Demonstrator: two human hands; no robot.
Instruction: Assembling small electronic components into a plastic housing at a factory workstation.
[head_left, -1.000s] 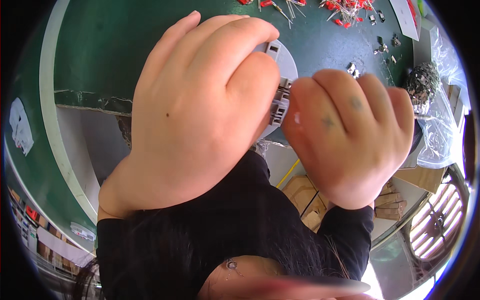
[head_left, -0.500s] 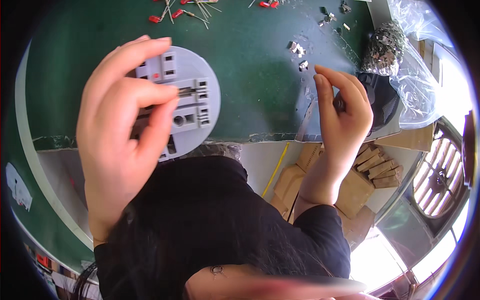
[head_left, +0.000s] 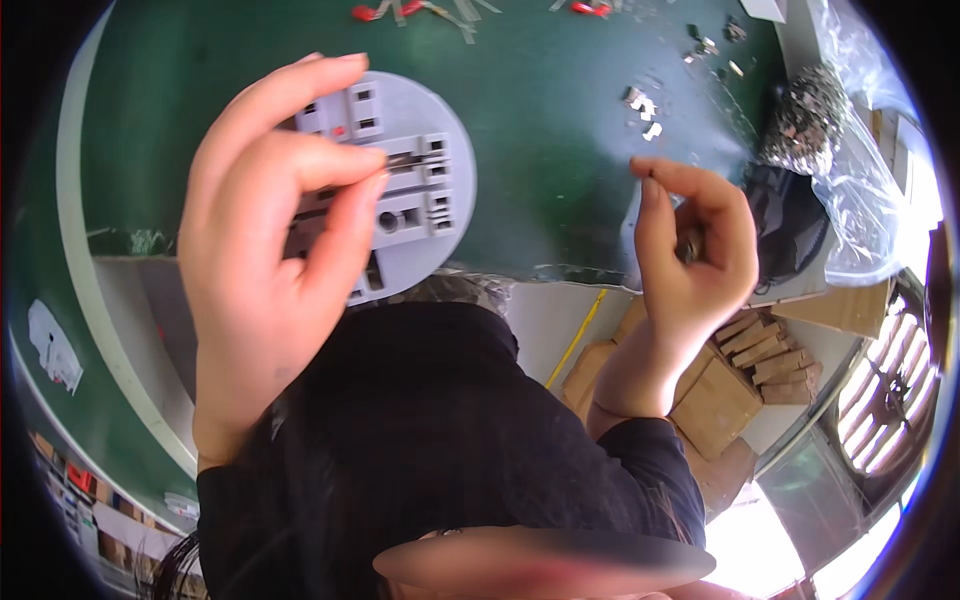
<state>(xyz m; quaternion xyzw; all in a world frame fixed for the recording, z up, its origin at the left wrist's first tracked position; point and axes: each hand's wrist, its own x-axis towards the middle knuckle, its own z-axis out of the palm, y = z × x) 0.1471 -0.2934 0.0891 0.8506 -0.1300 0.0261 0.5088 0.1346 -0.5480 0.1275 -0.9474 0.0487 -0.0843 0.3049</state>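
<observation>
A round grey plastic fixture (head_left: pixel 455 190) with raised blocks and slots lies at the near edge of the green table. Over it, my left hand (head_left: pixel 265 200) is closed in a pinch, thumb and forefinger meeting beside a slot with a thin metal strip (head_left: pixel 403 163). What the fingertips grip is hidden. To the right, above the table edge, my right hand (head_left: pixel 705 225) is also closed, with a tiny dark piece at its fingertips. Something dark and round shows inside its curled fingers; I cannot make out either. Small shiny metal pieces (head_left: pixel 642 103) lie beyond my right hand.
Red parts with wire leads (head_left: pixel 375 13) lie at the far edge of view. A heap of metal pieces (head_left: pixel 803 120) and clear plastic bags (head_left: pixel 860 220) are at the right, with a black object (head_left: pixel 785 215) below. Cardboard boxes (head_left: pixel 715 400) stand under the table.
The view has shifted, so the table and fixture appear farther right. Against the table, my right hand has drawn left and nearer, away from the metal pieces. My left hand keeps its pinch on the fixture.
</observation>
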